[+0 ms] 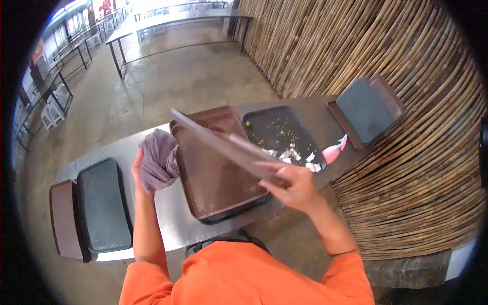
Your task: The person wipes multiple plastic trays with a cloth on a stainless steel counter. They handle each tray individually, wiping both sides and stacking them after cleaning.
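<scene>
A crumpled purple-grey cloth (159, 162) is held in my left hand (138, 169), above the steel table. My right hand (299, 187) grips one end of a tray (223, 146), which is blurred and tilted nearly edge-on to me. Below it lies a brown rectangular tray (213, 187), apparently on top of a dark one whose rim shows at the near edge. To its right, a black tray (272, 122) carries food scraps, torn paper pieces (313, 167) and a small green lime-like item (248, 124).
At the table's (171, 225) left end are a dark grey tray (105, 206) and a brown tray (66, 217). A pink spray bottle (332, 153) lies near more stacked trays (364, 110), beside a wall of thin poles (400, 183). Another long table (175, 17) stands beyond.
</scene>
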The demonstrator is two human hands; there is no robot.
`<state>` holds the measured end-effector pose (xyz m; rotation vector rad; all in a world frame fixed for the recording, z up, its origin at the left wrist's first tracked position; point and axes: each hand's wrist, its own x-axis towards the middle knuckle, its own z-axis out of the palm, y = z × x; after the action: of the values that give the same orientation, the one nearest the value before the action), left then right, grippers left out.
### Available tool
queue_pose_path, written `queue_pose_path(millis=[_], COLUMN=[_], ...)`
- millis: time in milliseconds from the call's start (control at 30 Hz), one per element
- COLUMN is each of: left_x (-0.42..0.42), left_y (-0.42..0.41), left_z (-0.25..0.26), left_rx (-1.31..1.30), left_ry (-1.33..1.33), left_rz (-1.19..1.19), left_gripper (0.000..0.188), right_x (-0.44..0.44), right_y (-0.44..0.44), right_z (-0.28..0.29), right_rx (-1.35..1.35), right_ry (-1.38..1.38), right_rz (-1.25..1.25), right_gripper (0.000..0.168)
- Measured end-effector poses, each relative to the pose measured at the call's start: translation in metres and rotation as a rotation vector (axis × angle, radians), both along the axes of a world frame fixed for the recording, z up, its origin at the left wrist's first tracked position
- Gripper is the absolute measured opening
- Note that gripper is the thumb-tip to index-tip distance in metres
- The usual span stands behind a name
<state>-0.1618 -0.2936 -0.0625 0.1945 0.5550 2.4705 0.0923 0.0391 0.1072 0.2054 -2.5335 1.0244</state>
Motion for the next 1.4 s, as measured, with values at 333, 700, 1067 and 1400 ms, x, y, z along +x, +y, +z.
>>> queue_pose_path(millis=[333,700,1067,1400], left_x=[-0.001,0.061,0.147,0.057], left_y=[0.07,0.126,0.21,0.208], left_z=[0.143,0.235,0.239,0.181], left_rx=[0.052,-0.809,-0.699,-1.062], left_ry=[0.376,0.855,1.862,1.795], left_rz=[0.205,0.467,0.335,0.359], left_gripper=[0.068,0.062,0.054,0.024], right_x=[0.026,0.032,0.033,0.047], right_y=[0.0,0.001,0.006,-0.009], right_z=[0.028,0.021,0.006,0.005], right_rx=[-0.792,-0.682,-0.484,-0.709], right_ry=[0.104,0.064,0.121,0.075], right_rz=[-0.276,-0.314,-0.357,-0.453], right_gripper=[0.033,0.032,0.035,0.027])
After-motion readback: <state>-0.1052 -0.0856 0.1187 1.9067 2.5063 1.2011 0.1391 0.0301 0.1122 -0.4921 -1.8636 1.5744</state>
